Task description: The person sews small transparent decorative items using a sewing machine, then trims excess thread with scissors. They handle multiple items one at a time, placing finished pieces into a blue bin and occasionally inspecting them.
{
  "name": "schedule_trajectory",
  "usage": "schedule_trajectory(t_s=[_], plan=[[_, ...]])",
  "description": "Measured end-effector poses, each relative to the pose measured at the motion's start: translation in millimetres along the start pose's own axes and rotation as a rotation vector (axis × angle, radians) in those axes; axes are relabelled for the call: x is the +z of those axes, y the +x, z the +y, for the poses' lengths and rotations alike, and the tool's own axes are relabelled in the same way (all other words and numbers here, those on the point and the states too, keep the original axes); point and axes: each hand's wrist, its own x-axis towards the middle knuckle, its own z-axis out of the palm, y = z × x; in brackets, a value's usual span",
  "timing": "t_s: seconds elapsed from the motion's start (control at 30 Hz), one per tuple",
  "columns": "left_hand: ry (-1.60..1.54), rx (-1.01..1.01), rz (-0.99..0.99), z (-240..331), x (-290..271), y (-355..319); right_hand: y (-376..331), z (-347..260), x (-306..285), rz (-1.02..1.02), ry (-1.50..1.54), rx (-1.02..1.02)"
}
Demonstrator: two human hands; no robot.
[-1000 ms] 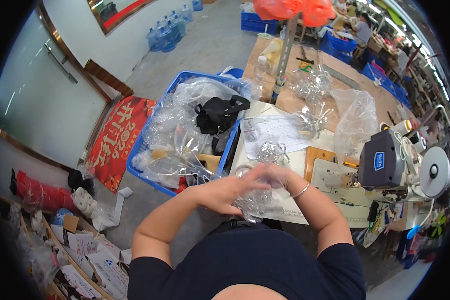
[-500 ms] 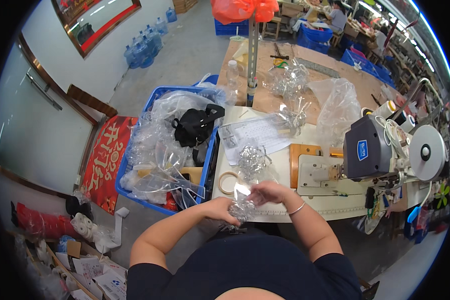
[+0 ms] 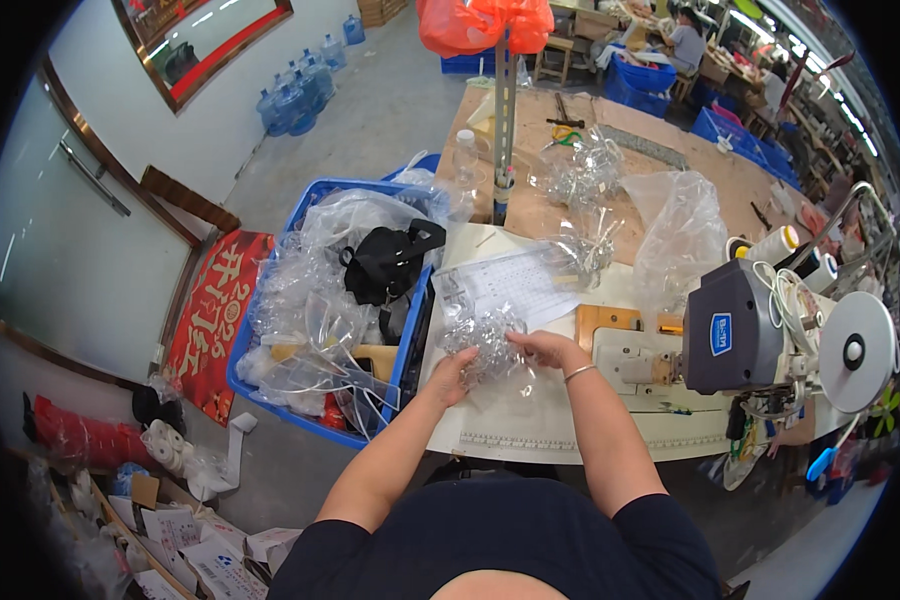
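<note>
Both hands, left hand (image 3: 453, 375) and right hand (image 3: 538, 349), clasp the crumpled clear plastic bundle (image 3: 483, 340) between them

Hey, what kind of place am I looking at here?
Most likely a sewing or garment workshop: a sewing machine with thread cones on the worktable, a blue crate stuffed with clear plastic bags, and more work tables behind.

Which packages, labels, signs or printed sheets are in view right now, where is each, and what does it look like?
Clear plastic bag bundle: crinkled, held between left hand and right hand.
Printed sheet: white, lying on the table beyond the hands.
Blue label: small rectangle on the grey sewing machine head, right.
Red banner: long, yellow characters, on the floor beside the blue crate.
Cardboard boxes: white, printed, lower left floor.
</note>
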Motion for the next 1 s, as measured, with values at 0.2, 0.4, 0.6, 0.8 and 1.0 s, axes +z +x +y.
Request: schedule_trajectory(t_s=[0.2, 0.4, 0.6, 0.8, 1.0], plan=[[0.273, 0.100, 0.029, 11, 13, -20, -12, 38, 24, 0.118, 0.409, -0.227], [0.293, 0.194, 0.184, -4, 5, -24, -43, 45, 25, 0.433, 0.379, -0.488], [-0.184, 0.237, -0.179, 35, 26, -75, -86, 32, -3, 0.222, 0.614, -0.604], [-0.096, 0.318, -0.417, 48, 66, -88, -118, -8, 40, 0.383, 0.208, -0.672], [-0.008, 0.056, -0.247, 27, 74, -89, -129, -3, 72, 0.201, 0.269, -0.709]])
